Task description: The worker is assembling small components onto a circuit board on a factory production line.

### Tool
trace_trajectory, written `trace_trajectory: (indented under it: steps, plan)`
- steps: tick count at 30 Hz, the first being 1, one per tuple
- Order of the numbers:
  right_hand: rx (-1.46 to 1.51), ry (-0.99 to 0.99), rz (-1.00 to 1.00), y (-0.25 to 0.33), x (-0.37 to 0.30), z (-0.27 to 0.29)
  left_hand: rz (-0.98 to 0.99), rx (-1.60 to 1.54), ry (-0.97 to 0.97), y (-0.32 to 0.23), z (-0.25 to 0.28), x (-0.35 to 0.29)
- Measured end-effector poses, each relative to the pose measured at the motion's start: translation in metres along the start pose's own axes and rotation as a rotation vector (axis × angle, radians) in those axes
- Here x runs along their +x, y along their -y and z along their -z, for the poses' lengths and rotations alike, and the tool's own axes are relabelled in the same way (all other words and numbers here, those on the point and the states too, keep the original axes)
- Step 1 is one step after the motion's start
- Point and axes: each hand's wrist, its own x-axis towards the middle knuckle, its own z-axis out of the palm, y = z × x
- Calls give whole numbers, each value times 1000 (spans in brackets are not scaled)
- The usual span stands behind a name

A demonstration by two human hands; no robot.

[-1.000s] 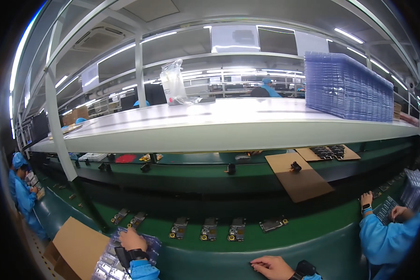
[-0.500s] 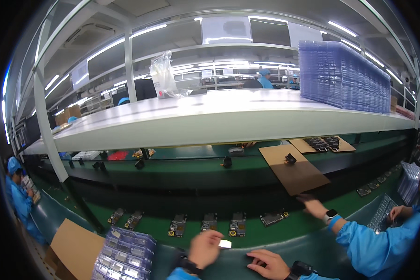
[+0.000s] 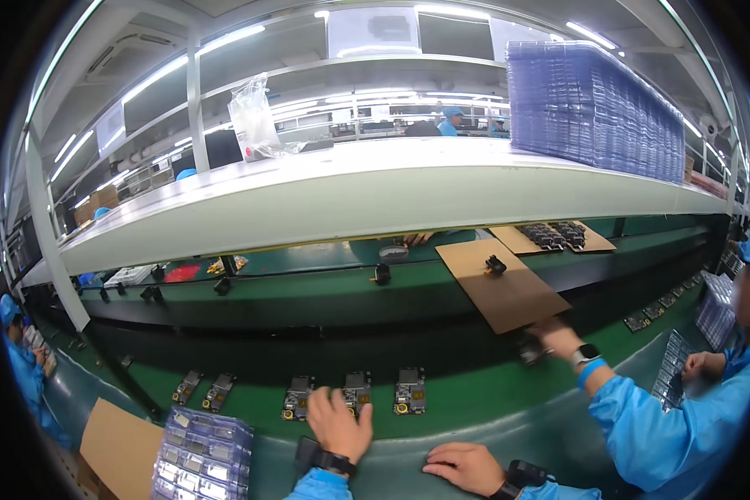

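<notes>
My left hand (image 3: 338,427) reaches over the row on the green belt, its fingers apart. The fingertips are at the middle circuit board (image 3: 357,385) and partly cover it; whether they touch it I cannot tell. Just left of them lies another circuit board (image 3: 296,398) with a yellow round part, and a third board (image 3: 409,392) is to the right. No item shows in this hand. My right hand (image 3: 467,468) rests palm down on the green bench edge, fingers stretched out, holding nothing visible.
Clear plastic trays (image 3: 202,457) are stacked by cardboard (image 3: 118,442) at left. A co-worker's hand (image 3: 556,335) holds a blurred dark board (image 3: 532,350) near a brown cardboard sheet (image 3: 504,287). A white shelf (image 3: 392,187) spans above, bearing stacked trays (image 3: 592,112).
My left hand has moved left and forward; the small white piece at its fingertips is out of sight. The co-worker has taken the rightmost board off its spot. The view has shifted slightly.
</notes>
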Motion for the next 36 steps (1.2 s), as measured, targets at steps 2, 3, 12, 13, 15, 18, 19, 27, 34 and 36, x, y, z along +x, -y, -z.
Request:
trace_trajectory:
  steps: [2, 3, 12, 13, 15, 18, 19, 27, 34, 36]
  plan:
    - [-164, 31, 146, -4, -2, -4, 185, 104, 129, 12, -9, 4]
    - [-164, 30, 145, -2, -1, -3, 184, 104, 130, 12, -9, 4]
    - [-188, 41, 103, 6, -2, 6, 213, -587, 91, 25, -10, 5]
    - [-187, 45, 104, 7, -2, 6, 214, -891, 22, 28, -17, 1]
    - [-89, -98, 200, 11, -2, 8, 209, -1201, -36, 19, -13, -2]
    - [-89, -250, 316, 20, 2, 9, 422, -1287, 390, -17, 13, -33]
    - [-89, -242, 300, 20, 3, 9, 426, -1386, 474, -28, 18, -48]
    - [-190, -152, 396, -6, 9, 12, 522, -1514, 708, -60, 43, -79]
    - [-199, -199, 418, -2, 8, 13, 285, -1348, 597, -55, 31, -86]
    - [-229, -200, 448, -1, 8, 15, 288, -1383, 553, -58, 28, -92]
